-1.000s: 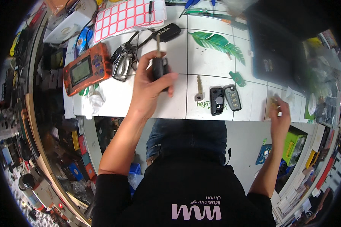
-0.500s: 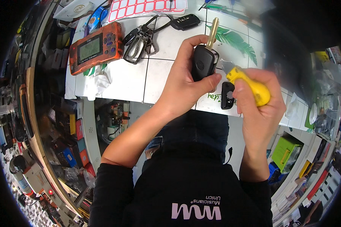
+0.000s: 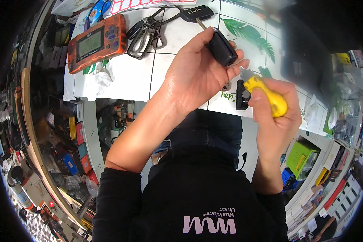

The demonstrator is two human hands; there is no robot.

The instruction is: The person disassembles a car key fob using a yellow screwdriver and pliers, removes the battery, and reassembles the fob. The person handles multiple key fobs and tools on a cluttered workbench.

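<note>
My left hand [image 3: 193,74] is turned palm up, holding a black flip key [image 3: 223,50] between thumb and fingers, its metal blade pointing up and left. My right hand [image 3: 272,117] grips a short yellow-handled tool [image 3: 277,104] with a flat, pale blade, pointed up-left just below the key's body, apart from it. Beside that blade a black fob shell half [image 3: 240,103] lies on the table, and a green circuit board [image 3: 265,71] shows partly behind the tool. Other small parts there are mostly hidden by my hands.
An orange handheld device [image 3: 88,56] lies at left, beside linked keys and metal frames [image 3: 147,36]. Another black fob [image 3: 195,14] sits at the back. A red-gridded sheet [image 3: 149,3] tops the tiled table [image 3: 125,82]. A dark mat [image 3: 300,44] is at right, shelves [image 3: 70,157] crowd both sides.
My right hand has come in from the right edge with the yellow tool. My left hand rose rightward and has now rolled palm up, swinging the key blade to point up-left.
</note>
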